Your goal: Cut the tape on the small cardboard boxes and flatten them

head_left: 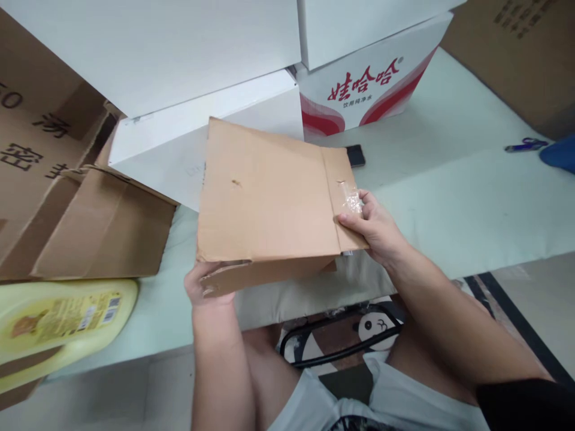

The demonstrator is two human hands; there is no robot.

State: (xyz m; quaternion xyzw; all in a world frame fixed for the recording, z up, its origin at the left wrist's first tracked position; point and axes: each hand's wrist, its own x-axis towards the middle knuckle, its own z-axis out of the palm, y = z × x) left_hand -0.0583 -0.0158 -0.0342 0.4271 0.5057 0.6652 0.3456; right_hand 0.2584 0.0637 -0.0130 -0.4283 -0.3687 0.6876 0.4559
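Observation:
A small brown cardboard box (pixel 269 203) is held up, tilted, over the table's front edge. One large panel faces me, with a small torn spot in it and a folded flap along its right side. My right hand (pixel 380 230) is closed on that flap, thumb on the front beside a patch of clear tape (pixel 350 200). At the box's lower left corner, my left hand (pixel 197 284) grips it; most of its fingers are hidden by the cardboard. The inside of the box is out of sight.
White cartons (pixel 202 131) are stacked behind the box, beside a red-and-white carton (pixel 368 90). A dark phone (pixel 356 155) lies on the pale green table (pixel 471 203). Large brown cartons (pixel 108 221) and a yellow jug (pixel 103 299) stand left; purple-handled scissors (pixel 527 145) lie right.

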